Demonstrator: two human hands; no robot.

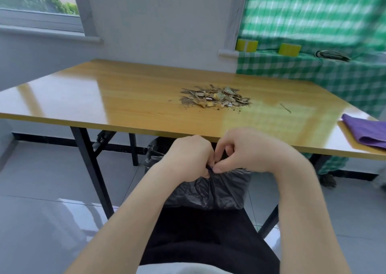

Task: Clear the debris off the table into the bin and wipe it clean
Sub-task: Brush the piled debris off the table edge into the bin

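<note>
Bright and evenly daylit from the window [37, 0] at upper left. Broad pale glare across the left part of the glossy counter [104, 98], a faint green-striped reflection at its right. Soft sheen on the floor [41, 221] tiles at lower left. Heavy motion blur on the checked curtain [313, 12] at upper right. Bowed lines toward the edges, wide-angle. Slightly soft at lower centre.

A green checked tablecloth [344, 75] covers a surface at my far right. On it I see two yellow blocks, one [246, 45] at its left end and another [289, 49] just right of that, with a dark coiled cable [332, 55] further right. Above the tablecloth hangs a matching checked curtain [313, 12], blurred. Well left of the tablecloth, past a pale wall [163, 23], a window [37, 0] shows green trees.
</note>
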